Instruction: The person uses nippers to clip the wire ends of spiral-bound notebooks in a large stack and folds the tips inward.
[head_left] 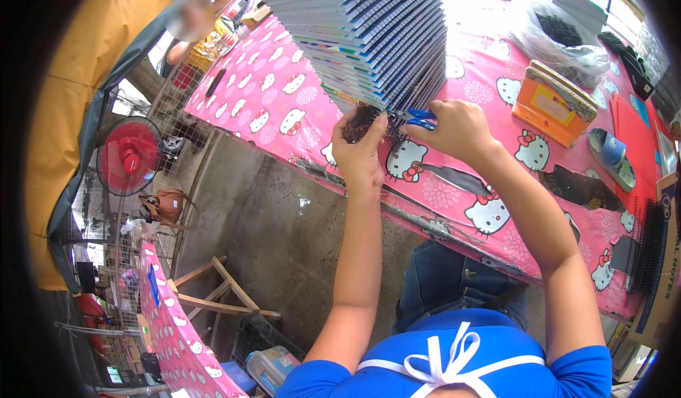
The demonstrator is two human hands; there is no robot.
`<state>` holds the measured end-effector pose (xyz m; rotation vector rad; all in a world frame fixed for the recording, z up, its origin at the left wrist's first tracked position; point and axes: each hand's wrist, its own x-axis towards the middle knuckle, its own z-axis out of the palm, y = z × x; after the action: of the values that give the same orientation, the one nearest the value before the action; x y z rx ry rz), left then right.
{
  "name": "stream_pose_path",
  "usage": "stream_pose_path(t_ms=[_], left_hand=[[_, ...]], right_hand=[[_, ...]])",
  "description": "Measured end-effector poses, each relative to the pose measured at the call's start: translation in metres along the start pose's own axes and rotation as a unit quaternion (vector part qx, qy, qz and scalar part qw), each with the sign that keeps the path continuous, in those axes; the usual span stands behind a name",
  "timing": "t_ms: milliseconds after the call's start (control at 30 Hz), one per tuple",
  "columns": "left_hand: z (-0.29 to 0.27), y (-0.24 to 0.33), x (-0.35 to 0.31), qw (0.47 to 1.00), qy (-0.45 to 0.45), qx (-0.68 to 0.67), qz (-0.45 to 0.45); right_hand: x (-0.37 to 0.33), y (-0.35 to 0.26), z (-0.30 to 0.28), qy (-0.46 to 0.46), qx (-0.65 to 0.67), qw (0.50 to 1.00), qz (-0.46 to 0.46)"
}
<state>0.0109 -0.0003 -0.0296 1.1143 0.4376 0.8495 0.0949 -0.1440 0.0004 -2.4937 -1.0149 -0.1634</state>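
Note:
A tall, fanned stack of spiral-bound notebooks [397, 22] stands on the table, its bound edges toward the right. At the stack's near lower corner my left hand [360, 150] curls its thumb and fingers around a dark bundle of coiled binding wire [362, 123]. Whether that bundle is joined to the notebooks is hard to make out. My right hand [457, 128] grips blue-handled pliers [420, 118] from the right. Their tips point left, close to the left thumb and the notebooks' corner.
A pink patterned cloth covers the table [443, 192]. Toward the right lie an orange box [555, 103], a plastic bag of black coils [560, 32], a slipper [611, 158] and red sheets [635, 142]. A red fan [130, 155] stands left; another person [191, 25] is at the far left.

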Motion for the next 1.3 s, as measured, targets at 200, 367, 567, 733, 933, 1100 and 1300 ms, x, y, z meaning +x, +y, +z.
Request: stream_pose_path(t_ms=[200,367,567,733,933,1100,1300], left_hand=[[-0.014,-0.001,0.008,0.997,0.024,-0.056,-0.052],[-0.005,-0.004,-0.004,0.997,0.013,-0.026,-0.066],[-0.010,-0.007,-0.002,0.998,0.023,-0.029,-0.054],[-0.018,-0.009,-0.003,0.996,0.031,-0.037,-0.077],[-0.005,-0.020,-0.008,0.999,0.005,-0.032,-0.041],[-0.019,-0.022,0.000,0.995,0.042,-0.050,-0.076],[-0.005,-0.019,-0.015,0.997,0.019,-0.037,-0.065]], right_hand=[[-0.009,0.010,0.010,0.079,-0.029,0.996,-0.030],[-0.001,0.013,0.016,0.173,-0.055,0.978,-0.106],[-0.001,0.004,0.007,-0.039,-0.015,0.999,0.011],[-0.015,0.026,0.023,0.193,-0.038,0.976,-0.088],[-0.006,0.009,0.015,-0.003,-0.004,1.000,0.001],[-0.017,0.010,0.015,-0.008,-0.002,1.000,0.018],[-0.016,0.023,0.034,0.156,-0.025,0.985,-0.067]])
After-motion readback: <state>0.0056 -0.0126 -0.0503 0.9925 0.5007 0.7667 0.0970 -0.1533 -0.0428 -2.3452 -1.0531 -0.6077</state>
